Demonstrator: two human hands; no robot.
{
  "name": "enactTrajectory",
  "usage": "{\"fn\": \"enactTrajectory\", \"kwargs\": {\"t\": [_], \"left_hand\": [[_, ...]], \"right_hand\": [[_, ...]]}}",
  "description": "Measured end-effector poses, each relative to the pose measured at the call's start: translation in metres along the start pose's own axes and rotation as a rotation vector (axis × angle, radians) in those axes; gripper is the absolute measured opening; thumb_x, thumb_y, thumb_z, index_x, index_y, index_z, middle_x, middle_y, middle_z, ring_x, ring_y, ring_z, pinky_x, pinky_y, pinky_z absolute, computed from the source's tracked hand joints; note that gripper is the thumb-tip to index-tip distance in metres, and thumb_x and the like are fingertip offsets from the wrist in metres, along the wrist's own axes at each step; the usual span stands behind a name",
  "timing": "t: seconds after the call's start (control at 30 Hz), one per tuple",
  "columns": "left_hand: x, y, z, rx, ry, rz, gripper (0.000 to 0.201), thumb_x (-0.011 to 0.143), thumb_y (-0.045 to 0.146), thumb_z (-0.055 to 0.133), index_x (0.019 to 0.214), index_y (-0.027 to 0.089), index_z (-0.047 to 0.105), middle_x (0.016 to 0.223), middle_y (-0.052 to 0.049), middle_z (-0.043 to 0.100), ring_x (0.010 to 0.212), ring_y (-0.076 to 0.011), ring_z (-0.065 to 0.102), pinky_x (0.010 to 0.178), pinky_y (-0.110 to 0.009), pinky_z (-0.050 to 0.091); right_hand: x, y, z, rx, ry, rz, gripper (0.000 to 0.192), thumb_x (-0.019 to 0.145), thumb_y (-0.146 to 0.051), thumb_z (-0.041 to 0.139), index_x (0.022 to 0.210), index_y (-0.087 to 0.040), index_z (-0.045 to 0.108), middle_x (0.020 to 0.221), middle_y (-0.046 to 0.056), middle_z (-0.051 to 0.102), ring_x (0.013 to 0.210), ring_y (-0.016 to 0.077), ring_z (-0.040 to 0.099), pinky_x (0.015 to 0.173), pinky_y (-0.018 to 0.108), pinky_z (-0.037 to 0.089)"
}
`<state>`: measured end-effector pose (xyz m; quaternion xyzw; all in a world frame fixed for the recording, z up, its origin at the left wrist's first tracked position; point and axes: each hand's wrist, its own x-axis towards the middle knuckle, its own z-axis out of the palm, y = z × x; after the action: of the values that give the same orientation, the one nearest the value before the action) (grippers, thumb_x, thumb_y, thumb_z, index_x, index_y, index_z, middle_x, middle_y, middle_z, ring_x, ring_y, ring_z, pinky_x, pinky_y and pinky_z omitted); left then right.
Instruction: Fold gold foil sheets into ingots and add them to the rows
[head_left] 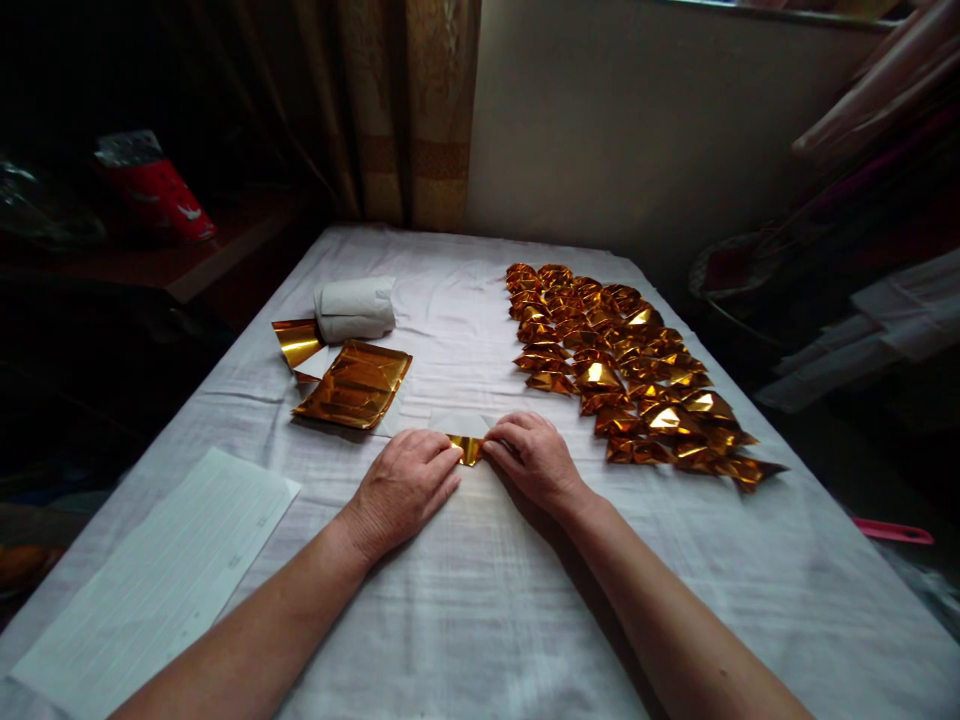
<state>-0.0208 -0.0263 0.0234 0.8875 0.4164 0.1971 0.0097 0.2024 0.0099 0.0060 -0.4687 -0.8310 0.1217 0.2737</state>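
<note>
Between both hands, a sheet of gold foil paper [469, 449] lies on the white-covered table, its near edge folded up to show a shiny gold strip and its pale side facing up behind. The fingers of my left hand [409, 478] are closed on the strip's left end. My right hand [534, 455] pinches its right end. Left of my hands lies a stack of gold foil sheets [358, 385], with a bent gold sheet [298, 342] beside it. Several rows of folded gold foil pieces [615, 370] cover the right side of the table.
A roll of white paper [355, 308] lies behind the gold stack. A lined paper sheet [161, 580] is at the left front. On a dark side table stands a red container [161, 195]. A pink handle [892, 531] shows past the right edge; curtains [420, 110] hang behind.
</note>
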Motion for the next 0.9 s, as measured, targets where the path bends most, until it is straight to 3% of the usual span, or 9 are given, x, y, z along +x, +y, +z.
{"fn": "enactTrajectory", "kwargs": {"t": [0.2,0.37,0.7,0.9], "left_hand": [[0.000,0.005,-0.004,0.043,-0.028,0.013,0.025,0.093,0.028,0.056,0.115,0.018,0.063,0.112,-0.009,0.066,0.104,-0.0250,0.058,0.095,-0.041,0.045],[0.001,0.009,-0.009,0.032,-0.116,0.016,0.036,0.093,0.030,0.058,0.128,0.026,0.058,0.116,-0.008,0.062,0.107,-0.0260,0.056,0.095,-0.043,0.045],[0.003,0.012,-0.011,0.068,-0.169,0.009,0.035,0.093,0.035,0.058,0.127,0.028,0.060,0.114,-0.008,0.059,0.107,-0.0268,0.053,0.097,-0.045,0.041],[0.002,0.012,-0.010,0.055,-0.161,-0.014,0.032,0.093,0.035,0.058,0.125,0.030,0.062,0.115,-0.007,0.060,0.111,-0.0272,0.054,0.106,-0.053,0.032]], "right_hand": [[0.000,-0.003,0.006,-0.036,0.054,0.047,0.009,0.088,-0.030,0.066,0.083,-0.024,0.069,0.083,0.003,0.066,0.082,0.0196,0.059,0.075,0.033,0.042],[0.001,-0.004,0.007,-0.033,0.048,0.074,0.008,0.087,-0.028,0.067,0.081,-0.023,0.067,0.083,0.003,0.065,0.083,0.0198,0.059,0.076,0.033,0.040],[0.001,-0.010,0.007,-0.049,0.065,0.092,0.014,0.081,-0.033,0.074,0.079,-0.023,0.065,0.082,0.002,0.064,0.081,0.0204,0.058,0.074,0.033,0.039],[0.000,-0.002,0.010,-0.004,0.105,0.082,0.007,0.087,-0.024,0.065,0.080,-0.023,0.065,0.082,0.002,0.065,0.081,0.0200,0.059,0.075,0.033,0.042]]}}
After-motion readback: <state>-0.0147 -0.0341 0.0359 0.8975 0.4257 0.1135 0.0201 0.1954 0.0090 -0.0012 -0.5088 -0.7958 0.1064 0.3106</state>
